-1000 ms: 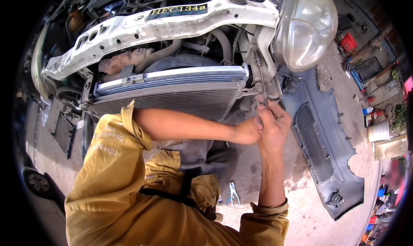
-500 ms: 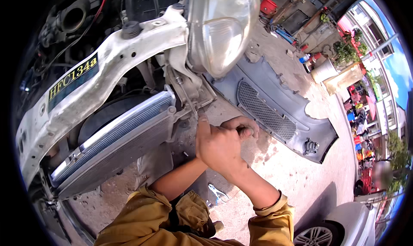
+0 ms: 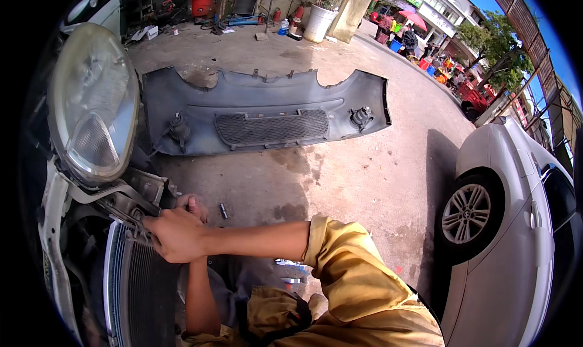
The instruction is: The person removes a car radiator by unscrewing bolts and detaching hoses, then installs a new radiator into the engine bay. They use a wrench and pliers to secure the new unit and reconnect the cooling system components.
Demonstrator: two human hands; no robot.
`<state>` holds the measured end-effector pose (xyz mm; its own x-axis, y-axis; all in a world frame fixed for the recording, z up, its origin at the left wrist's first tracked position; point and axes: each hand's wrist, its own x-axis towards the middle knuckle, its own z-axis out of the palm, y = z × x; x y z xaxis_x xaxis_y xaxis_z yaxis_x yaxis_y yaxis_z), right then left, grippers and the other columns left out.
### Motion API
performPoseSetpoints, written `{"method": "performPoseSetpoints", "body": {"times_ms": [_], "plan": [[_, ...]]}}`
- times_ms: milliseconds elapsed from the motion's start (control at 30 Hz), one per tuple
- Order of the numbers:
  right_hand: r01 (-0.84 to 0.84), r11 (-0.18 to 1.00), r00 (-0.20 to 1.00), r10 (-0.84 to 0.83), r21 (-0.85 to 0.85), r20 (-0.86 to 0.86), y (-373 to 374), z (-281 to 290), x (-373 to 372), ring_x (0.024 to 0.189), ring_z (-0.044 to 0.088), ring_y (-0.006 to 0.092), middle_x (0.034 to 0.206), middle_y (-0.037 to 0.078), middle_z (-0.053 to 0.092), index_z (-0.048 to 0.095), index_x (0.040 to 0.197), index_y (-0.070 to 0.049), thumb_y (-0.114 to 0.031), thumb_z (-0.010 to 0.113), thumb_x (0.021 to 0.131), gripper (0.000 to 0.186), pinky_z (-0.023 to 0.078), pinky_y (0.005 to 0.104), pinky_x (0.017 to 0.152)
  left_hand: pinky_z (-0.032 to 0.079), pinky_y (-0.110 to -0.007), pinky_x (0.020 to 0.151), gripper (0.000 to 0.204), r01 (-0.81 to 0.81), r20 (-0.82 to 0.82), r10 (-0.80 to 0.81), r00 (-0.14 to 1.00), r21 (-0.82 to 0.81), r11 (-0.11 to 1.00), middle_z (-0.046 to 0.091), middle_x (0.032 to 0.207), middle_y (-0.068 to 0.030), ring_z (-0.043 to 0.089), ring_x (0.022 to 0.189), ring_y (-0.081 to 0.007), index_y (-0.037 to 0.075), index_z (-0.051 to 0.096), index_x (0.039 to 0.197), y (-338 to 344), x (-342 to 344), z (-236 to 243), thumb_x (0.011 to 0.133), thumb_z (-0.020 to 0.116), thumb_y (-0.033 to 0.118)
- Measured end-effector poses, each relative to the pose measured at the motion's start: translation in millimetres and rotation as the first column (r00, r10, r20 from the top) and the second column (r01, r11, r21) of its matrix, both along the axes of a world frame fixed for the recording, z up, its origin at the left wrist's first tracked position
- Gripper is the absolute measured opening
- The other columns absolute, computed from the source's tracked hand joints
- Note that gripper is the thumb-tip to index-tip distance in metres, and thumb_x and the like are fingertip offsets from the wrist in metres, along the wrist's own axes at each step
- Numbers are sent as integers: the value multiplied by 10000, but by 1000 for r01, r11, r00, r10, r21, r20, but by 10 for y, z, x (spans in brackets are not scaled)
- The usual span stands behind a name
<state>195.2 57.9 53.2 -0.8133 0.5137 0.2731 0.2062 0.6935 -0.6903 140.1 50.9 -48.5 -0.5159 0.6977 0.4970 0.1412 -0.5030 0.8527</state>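
My right hand (image 3: 176, 234) is closed at the metal bracket (image 3: 149, 186) below the headlight (image 3: 94, 104). What its fingers grip is too small and hidden to name. Behind it, my left hand (image 3: 193, 206) has its fingers curled in, and anything inside them is hidden. My forearms cross, the right one lying over the left. Just below the hands is the ribbed radiator (image 3: 143, 286) with its bright edge. A small dark metal cylinder (image 3: 223, 211) lies on the ground to the right of my hands.
A grey bumper (image 3: 273, 101) with a mesh grille lies inner side up beyond my hands. A silver car (image 3: 498, 207) stands at the right. Near my knees is a metal hand tool (image 3: 293, 280). A red bucket (image 3: 201, 5) and white planter (image 3: 319, 24) are farther back.
My view has swung to the right, so the headlight and radiator now sit at the left and more of the silver car shows. Both hands stay close together by the bracket.
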Motion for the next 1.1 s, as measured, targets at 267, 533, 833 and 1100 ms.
{"method": "performPoseSetpoints", "body": {"times_ms": [267, 533, 833, 1100], "plan": [[-50, 998, 986, 43, -36, -160, 47, -175, -57, 722, 640, 473, 720, 269, 638, 618, 759, 50, -113, 645, 722, 169, 504, 528, 687, 479, -355, 921, 338, -72, -64, 62, 996, -161, 984, 608, 1138, -147, 600, 1047, -212, 3, 483, 1199, 25, -59, -117, 1018, 527, 285], [-41, 992, 984, 20, -120, -176, 14, -104, -21, 796, 654, 467, 787, 283, 651, 647, 778, 42, -132, 637, 755, 176, 505, 539, 751, 472, -364, 942, 350, -82, -96, 63, 993, -212, 974, 600, 1156, -145, 593, 1074, -223, 10, 483, 1216, -42, -102, -165, 1016, 532, 292], [81, 981, 994, -67, 176, -84, -74, -196, -19, 677, 637, 455, 676, 240, 633, 603, 892, -4, -188, 610, 806, 204, 491, 552, 659, 464, -375, 966, 363, 37, -40, -48, 998, -243, 969, 590, 1177, -142, 584, 1103, -235, 18, 483, 1235, -146, -233, -279, 1013, 536, 300], [25, 853, 997, -59, 522, 50, -163, -28, 50, 540, 633, 370, 581, 174, 616, 573, 892, 21, -197, 587, 824, 229, 453, 475, 490, 451, -339, 963, 386, 306, 277, -287, 917, -29, 952, 578, 1203, -107, 570, 1124, -195, -23, 430, 1330, -836, -495, 122, 1004, 521, 163]]}}
